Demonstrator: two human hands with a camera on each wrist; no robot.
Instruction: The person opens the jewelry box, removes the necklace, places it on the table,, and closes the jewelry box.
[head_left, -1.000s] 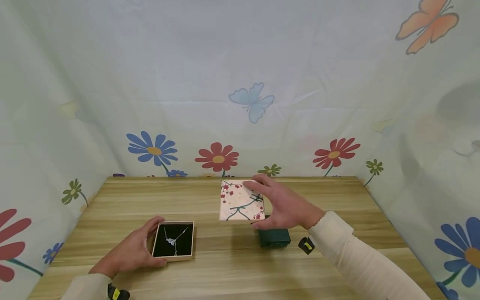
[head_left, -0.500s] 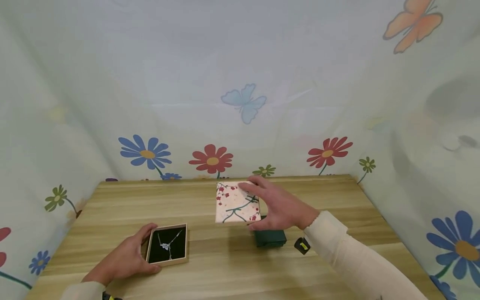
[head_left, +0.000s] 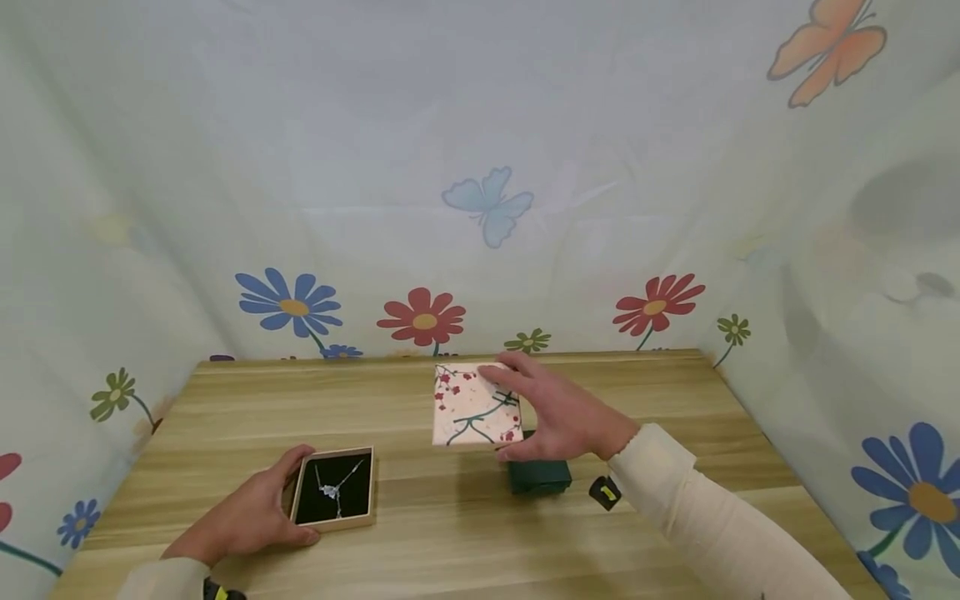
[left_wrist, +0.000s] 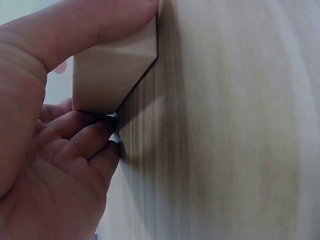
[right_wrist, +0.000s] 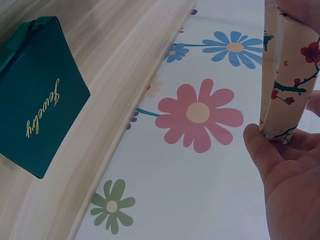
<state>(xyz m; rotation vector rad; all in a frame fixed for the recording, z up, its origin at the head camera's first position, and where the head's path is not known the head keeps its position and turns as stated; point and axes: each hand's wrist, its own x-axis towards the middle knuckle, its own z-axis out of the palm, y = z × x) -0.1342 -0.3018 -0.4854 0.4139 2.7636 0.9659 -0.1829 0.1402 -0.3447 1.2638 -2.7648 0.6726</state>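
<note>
As little has just shifted, the necklace [head_left: 330, 492] stays uncovered in the box [head_left: 347, 524] on the worktop [head_left: 427, 542], where the left grip [head_left: 251, 512] clasps its sides; the right grip [head_left: 566, 412] pinches the raised lid [head_left: 467, 414].

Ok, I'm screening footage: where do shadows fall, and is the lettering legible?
Head view: soft shadow on the table below the patterned lid in the frame; left wrist view: shadow beside the open box; right wrist view: gold lettering reads clearly.
</note>
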